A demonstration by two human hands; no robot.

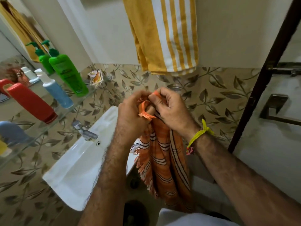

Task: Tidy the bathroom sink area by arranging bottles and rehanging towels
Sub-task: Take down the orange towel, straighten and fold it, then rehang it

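An orange striped towel [164, 162] with a fringed edge hangs down from both my hands in front of me. My left hand [130, 115] and my right hand [172, 108] are close together, each pinching the towel's top edge. A yellow and white striped towel [164, 35] hangs on the wall above them. On the glass shelf [71, 111] at the left stand a green pump bottle [68, 74], a blue bottle [57, 92] with a white cap and a red bottle [31, 103].
A white sink [78, 168] with a chrome tap [84, 131] sits under the shelf at the left. A mirror [16, 30] is behind the bottles. A dark door frame [263, 74] stands at the right. A small sachet [96, 77] lies at the shelf's far end.
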